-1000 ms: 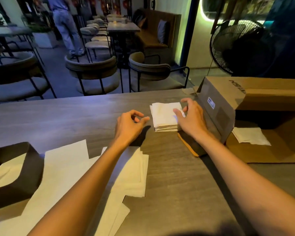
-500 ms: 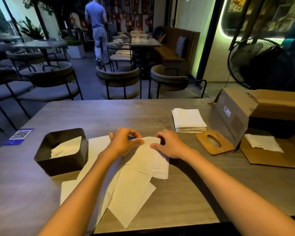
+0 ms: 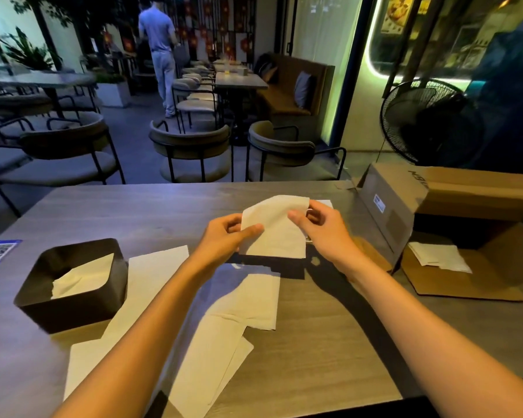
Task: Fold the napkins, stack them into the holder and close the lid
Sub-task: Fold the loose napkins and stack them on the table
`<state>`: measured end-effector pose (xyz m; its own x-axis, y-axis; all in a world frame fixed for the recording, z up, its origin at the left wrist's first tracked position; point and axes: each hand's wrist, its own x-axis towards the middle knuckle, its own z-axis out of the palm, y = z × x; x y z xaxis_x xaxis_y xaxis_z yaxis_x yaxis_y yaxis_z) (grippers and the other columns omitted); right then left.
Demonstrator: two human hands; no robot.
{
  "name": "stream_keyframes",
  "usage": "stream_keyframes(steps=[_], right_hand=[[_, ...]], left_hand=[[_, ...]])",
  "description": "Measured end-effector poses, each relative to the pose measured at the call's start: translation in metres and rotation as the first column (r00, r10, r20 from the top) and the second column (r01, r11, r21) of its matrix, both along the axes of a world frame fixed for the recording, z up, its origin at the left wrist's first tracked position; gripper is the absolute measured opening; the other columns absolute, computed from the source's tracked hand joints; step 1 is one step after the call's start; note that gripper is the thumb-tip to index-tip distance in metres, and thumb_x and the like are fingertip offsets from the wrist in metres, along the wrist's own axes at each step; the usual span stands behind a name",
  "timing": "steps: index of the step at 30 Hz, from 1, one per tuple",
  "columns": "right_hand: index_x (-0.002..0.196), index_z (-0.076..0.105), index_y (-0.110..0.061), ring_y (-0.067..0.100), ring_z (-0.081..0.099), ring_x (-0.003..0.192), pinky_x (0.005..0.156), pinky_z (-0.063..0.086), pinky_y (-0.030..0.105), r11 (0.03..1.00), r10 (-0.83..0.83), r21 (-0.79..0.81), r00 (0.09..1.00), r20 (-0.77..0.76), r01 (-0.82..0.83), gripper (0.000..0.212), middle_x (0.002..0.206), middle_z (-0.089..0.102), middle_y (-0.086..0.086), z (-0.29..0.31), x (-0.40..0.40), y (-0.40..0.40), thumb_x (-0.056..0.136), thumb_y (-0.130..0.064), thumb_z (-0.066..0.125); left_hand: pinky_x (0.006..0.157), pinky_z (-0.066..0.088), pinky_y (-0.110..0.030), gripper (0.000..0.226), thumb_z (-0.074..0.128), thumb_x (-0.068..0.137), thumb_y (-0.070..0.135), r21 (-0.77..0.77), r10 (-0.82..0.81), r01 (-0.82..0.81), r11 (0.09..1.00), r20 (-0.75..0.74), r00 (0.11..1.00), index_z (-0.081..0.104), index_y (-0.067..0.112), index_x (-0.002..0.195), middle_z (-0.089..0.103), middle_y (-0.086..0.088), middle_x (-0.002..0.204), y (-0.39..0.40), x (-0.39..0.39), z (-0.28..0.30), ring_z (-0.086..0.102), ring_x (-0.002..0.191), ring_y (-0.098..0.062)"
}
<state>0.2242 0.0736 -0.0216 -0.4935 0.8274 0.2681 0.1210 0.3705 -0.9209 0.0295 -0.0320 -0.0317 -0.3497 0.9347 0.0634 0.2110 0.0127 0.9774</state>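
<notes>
While pinching one napkin [image 3: 274, 229] above the bench [image 3: 329, 342], left hand [image 3: 224, 236] and right hand [image 3: 323, 233]; crumpled napkin [image 3: 79, 277] inside black holder [image 3: 70, 309], left.

Dim cafe interior, grey floor. Padded chairs [image 3: 191, 146] with black metal legs line the far side of the wood-grain table [image 3: 133, 206]. More tables [image 3: 239, 79] behind, brown bench [image 3: 287, 95] with cushion [image 3: 302, 89] along the wall. Black fan [image 3: 429, 122] at right, green-lit window [image 3: 420, 34] above it. Plants [image 3: 27, 55] at left.
</notes>
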Motion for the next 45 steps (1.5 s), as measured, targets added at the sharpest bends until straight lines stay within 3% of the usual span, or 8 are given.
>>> stream_keyframes(steps=[6, 11, 16, 23, 29, 37, 41, 45], right_hand=[[0.126, 0.057, -0.017, 0.019, 0.076, 0.089, 0.074, 0.063, 0.040, 0.972, -0.226, -0.073, 0.973, -0.050, 0.222, 0.030, 0.099, 0.077, 0.006, -0.004, 0.015, 0.045, 0.099, -0.030, 0.065], [0.127, 0.049, -0.022, 0.016, 0.073, 0.082, 0.068, 0.059, 0.029, 0.933, -0.360, -0.035, 0.933, -0.012, 0.359, 0.034, 0.083, 0.074, 0.003, -0.015, 0.020, 0.085, 0.098, -0.023, 0.067], [0.119, 0.057, -0.024, 0.020, 0.068, 0.083, 0.082, 0.058, 0.046, 0.888, -0.460, 0.072, 0.883, 0.093, 0.455, 0.026, 0.074, 0.069, 0.003, -0.037, 0.028, 0.122, 0.096, -0.023, 0.068], [0.122, 0.061, -0.018, 0.020, 0.066, 0.087, 0.078, 0.052, 0.037, 0.894, -0.449, 0.128, 0.859, 0.245, 0.430, 0.031, 0.075, 0.067, 0.000, -0.050, 0.023, 0.134, 0.093, -0.021, 0.073], [0.135, 0.049, -0.026, 0.024, 0.052, 0.113, 0.094, 0.050, 0.045, 0.859, -0.511, 0.216, 0.792, 0.334, 0.464, 0.049, 0.117, 0.055, 0.003, -0.038, 0.020, 0.114, 0.092, -0.030, 0.073], [0.124, 0.056, -0.029, 0.015, 0.048, 0.106, 0.092, 0.045, 0.035, 0.905, -0.340, 0.381, 0.862, 0.375, 0.190, 0.033, 0.107, 0.051, -0.007, -0.025, -0.010, 0.019, 0.095, -0.036, 0.069], [0.122, 0.059, -0.028, 0.016, 0.050, 0.114, 0.097, 0.049, 0.038, 0.963, -0.132, 0.268, 0.822, 0.554, -0.026, 0.032, 0.115, 0.055, -0.006, -0.032, -0.028, -0.022, 0.095, -0.044, 0.067], [0.119, 0.062, -0.025, 0.022, 0.046, 0.122, 0.105, 0.041, 0.042, 0.971, -0.084, 0.221, 0.744, 0.663, -0.088, 0.039, 0.121, 0.057, -0.001, -0.046, -0.038, -0.041, 0.097, -0.055, 0.058]], left_hand=[[0.063, 0.054, -0.016, 0.008, 0.073, 0.089, 0.031, 0.007, 0.016, -0.016, 1.000, 0.006, 1.000, 0.067, 0.028, 0.095, 0.070, 0.011, 0.092, 0.062, 0.028, 0.006, 0.068, 0.084, -0.005], [0.056, 0.053, -0.015, 0.009, 0.074, 0.089, 0.029, -0.034, 0.070, -0.070, 0.997, 0.013, 0.997, 0.069, 0.023, 0.093, 0.072, 0.003, 0.092, 0.123, 0.044, 0.000, 0.068, 0.083, -0.008], [0.087, 0.058, -0.040, 0.017, 0.077, 0.083, 0.039, -0.160, 0.091, -0.104, 0.982, -0.086, 0.992, 0.074, 0.022, 0.086, 0.072, 0.000, 0.092, 0.159, 0.046, -0.033, 0.067, 0.093, -0.017], [0.078, 0.055, -0.030, 0.050, 0.076, 0.084, 0.036, -0.145, 0.074, -0.103, 0.984, -0.198, 0.977, 0.056, 0.024, 0.128, 0.074, -0.001, 0.090, 0.154, 0.038, -0.047, 0.071, 0.086, -0.014], [0.075, 0.058, -0.033, 0.057, 0.075, 0.086, 0.035, -0.096, 0.064, -0.084, 0.992, -0.202, 0.977, 0.049, 0.023, 0.134, 0.073, -0.003, 0.078, 0.125, 0.028, -0.035, 0.072, 0.074, -0.012], [0.081, 0.055, -0.030, 0.025, 0.074, 0.083, 0.044, -0.280, -0.141, 0.002, 0.960, -0.477, 0.867, 0.066, 0.028, 0.101, 0.068, 0.002, 0.092, 0.043, -0.016, -0.023, 0.065, 0.089, -0.013], [0.090, 0.040, -0.034, 0.030, 0.077, 0.074, 0.057, -0.386, -0.330, 0.036, 0.922, -0.732, 0.596, 0.066, 0.041, 0.098, 0.051, 0.014, 0.106, 0.009, -0.033, -0.034, 0.045, 0.106, -0.012], [0.088, 0.048, -0.036, 0.019, 0.081, 0.073, 0.052, -0.253, -0.140, -0.063, 0.965, -0.708, 0.692, 0.070, 0.037, 0.078, 0.060, 0.019, 0.092, -0.006, -0.037, -0.046, 0.050, 0.100, -0.010]])
